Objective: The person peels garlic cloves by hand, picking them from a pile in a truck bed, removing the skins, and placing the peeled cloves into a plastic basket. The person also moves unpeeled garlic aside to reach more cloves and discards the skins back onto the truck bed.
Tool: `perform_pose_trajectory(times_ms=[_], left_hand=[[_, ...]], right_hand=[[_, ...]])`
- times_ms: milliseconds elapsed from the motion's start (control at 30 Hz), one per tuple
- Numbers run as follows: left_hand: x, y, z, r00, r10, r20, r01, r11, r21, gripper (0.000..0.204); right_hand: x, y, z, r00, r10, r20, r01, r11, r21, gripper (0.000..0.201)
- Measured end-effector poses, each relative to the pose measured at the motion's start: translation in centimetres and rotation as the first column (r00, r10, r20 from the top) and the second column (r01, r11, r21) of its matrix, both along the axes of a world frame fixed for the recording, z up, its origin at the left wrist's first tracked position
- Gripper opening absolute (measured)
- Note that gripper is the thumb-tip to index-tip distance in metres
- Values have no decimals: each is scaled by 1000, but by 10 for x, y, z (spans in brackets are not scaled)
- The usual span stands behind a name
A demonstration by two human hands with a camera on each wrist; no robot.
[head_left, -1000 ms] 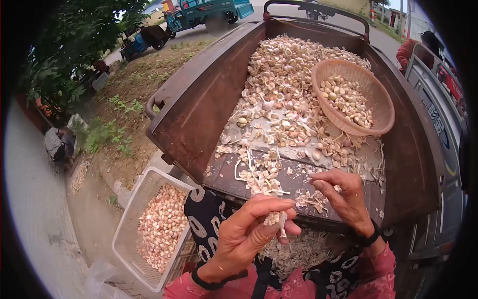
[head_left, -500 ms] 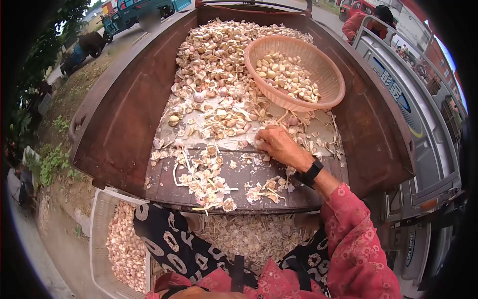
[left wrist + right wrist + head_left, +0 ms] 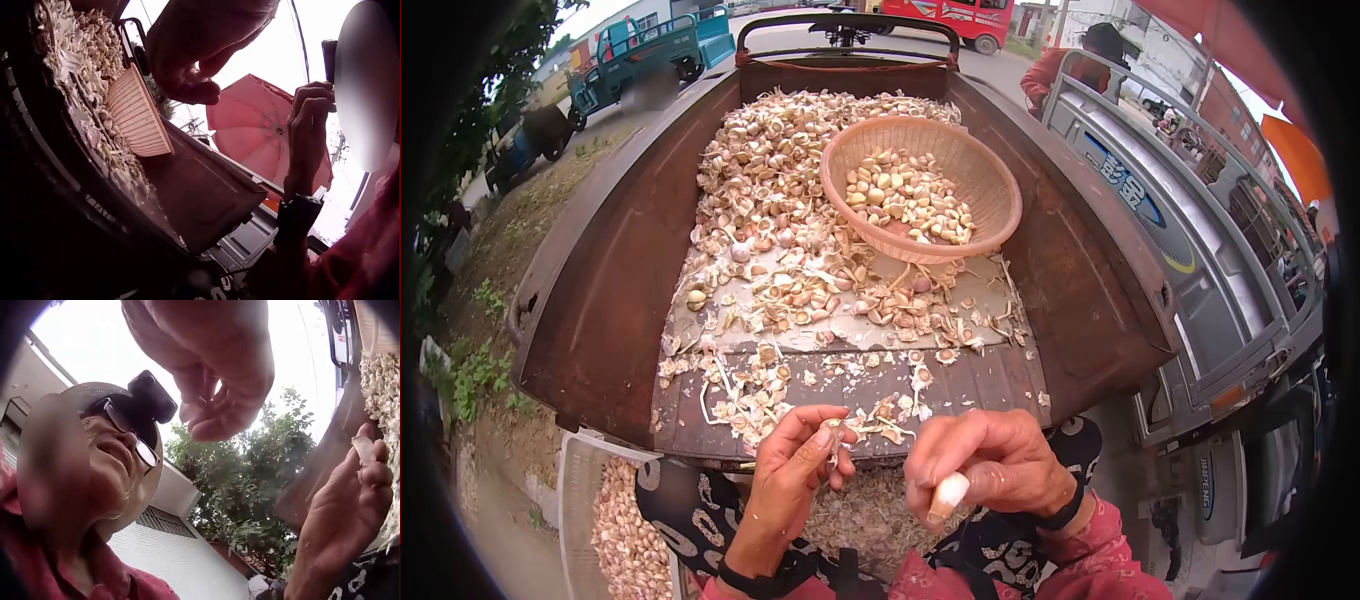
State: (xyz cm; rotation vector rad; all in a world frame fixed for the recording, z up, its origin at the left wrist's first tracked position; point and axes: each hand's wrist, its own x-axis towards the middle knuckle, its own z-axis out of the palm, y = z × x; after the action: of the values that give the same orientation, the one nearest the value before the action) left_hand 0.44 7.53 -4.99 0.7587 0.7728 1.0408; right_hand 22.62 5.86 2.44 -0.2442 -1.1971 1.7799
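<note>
In the head view, the left hand (image 3: 785,485) is held palm up over the lap, pinching a papery garlic scrap (image 3: 836,436) between thumb and fingers. Close beside it, the right hand (image 3: 1000,468) grips a garlic piece (image 3: 948,497) with a white end and a brownish end. The left wrist view has the left hand (image 3: 209,44) large at the top and the right hand (image 3: 306,131) raised beyond it. In the right wrist view, the right hand (image 3: 209,362) has curled fingers, and the pale scrap (image 3: 362,450) lies at the left fingertips.
An orange plastic basket (image 3: 992,190) of cloves stands in the rusty cart bed (image 3: 1090,300), beside heaped garlic (image 3: 770,150). Loose skins and stems lie along the near edge. A white crate (image 3: 580,500) of cloves is at lower left; a grey vehicle (image 3: 1140,180) is at right.
The right hand has come back from the cart bed toward the lap with a garlic piece. The left hand is in the head view again, holding a scrap. The head view has shifted.
</note>
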Motion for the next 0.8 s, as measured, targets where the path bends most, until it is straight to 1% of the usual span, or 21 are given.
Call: perform_pose_trajectory(times_ms=[33, 67, 100, 133, 167, 200, 233, 267, 300, 333, 367, 400, 433, 467, 500, 533, 600, 633, 700, 767, 800], left_hand=[[5, 1, -2, 1000, -22, 17, 21, 999, 25, 27], [10, 1, -3, 999, -47, -15, 47, 999, 8, 27], [14, 1, -5, 996, -72, -53, 72, 997, -11, 26], [17, 2, -6, 994, -100, -35, 99, 994, -34, 25], [20, 2, -8, 991, -127, -35, 126, 992, -22, 25], [23, 0, -9, 989, -144, 21, 145, 987, -63, 26], [28, 1, -9, 985, -157, 78, 165, 981, -103, 26], [32, 1, -6, 975, -172, 139, 183, 981, -65, 28], [41, 3, 0, 975, -179, 134, 189, 980, -67, 28], [51, 4, 7, 951, -87, 295, 156, 963, -219, 30], [52, 1, 10, 904, 48, 425, 125, 921, -370, 31], [49, 5, -4, 869, 11, 495, 203, 904, -377, 33], [46, 11, -21, 877, 43, 478, 166, 907, -387, 33], [43, 16, -39, 863, 11, 504, 209, 902, -378, 31], [40, 18, -50, 846, -27, 532, 258, 894, -365, 30], [39, 19, -53, 897, 46, 440, 168, 884, -436, 22], [34, 24, -57, 918, 54, 392, 133, 891, -434, 21], [31, 26, -57, 935, 52, 351, 111, 897, -429, 20], [25, 31, -54, 934, 52, 353, 103, 908, -406, 19], [19, 36, -50, 964, 64, 257, 28, 940, -339, 21], [14, 40, -50, 973, 56, 223, 19, 947, -320, 24]], right_hand=[[-4, -14, 17, 999, -35, 18, 31, 982, 184, 19], [-14, -19, 17, 990, 9, -140, 37, 947, 319, 14], [-19, -21, 17, 954, 79, -289, 61, 893, 445, 10], [-12, -23, 22, 957, 61, -285, 82, 883, 461, 10], [-2, -27, 27, 992, 20, -128, 40, 894, 446, 17], [5, -31, 31, 999, -19, 32, 4, 910, 414, 24], [1, -25, 30, 979, -202, 17, 181, 911, 370, 16], [2, -14, 23, 915, -376, 147, 265, 834, 484, 20], [3, -5, 10, 837, -485, 253, 287, 783, 552, 25], [2, 5, -8, 778, -530, 338, 253, 757, 603, 28], [2, 13, -27, 675, -598, 433, 172, 698, 695, 29], [3, 26, -44, 559, -669, 489, 68, 625, 778, 30], [7, 43, -58, 517, -722, 461, 83, 578, 812, 31], [14, 63, -70, 470, -769, 434, 96, 533, 841, 32], [25, 87, -80, 401, -790, 465, 68, 532, 844, 35], [37, 115, -90, 322, -812, 488, 40, 526, 849, 39], [57, 162, -123, 85, -831, 549, -32, 549, 835, 53], [57, 172, -121, -12, -698, 716, -74, 715, 695, 62], [47, 179, -135, -200, -654, 730, -224, 756, 616, 65], [41, 159, -143, -184, -645, 742, -273, 758, 592, 67], [36, 143, -137, -194, -619, 761, -292, 777, 558, 69]])
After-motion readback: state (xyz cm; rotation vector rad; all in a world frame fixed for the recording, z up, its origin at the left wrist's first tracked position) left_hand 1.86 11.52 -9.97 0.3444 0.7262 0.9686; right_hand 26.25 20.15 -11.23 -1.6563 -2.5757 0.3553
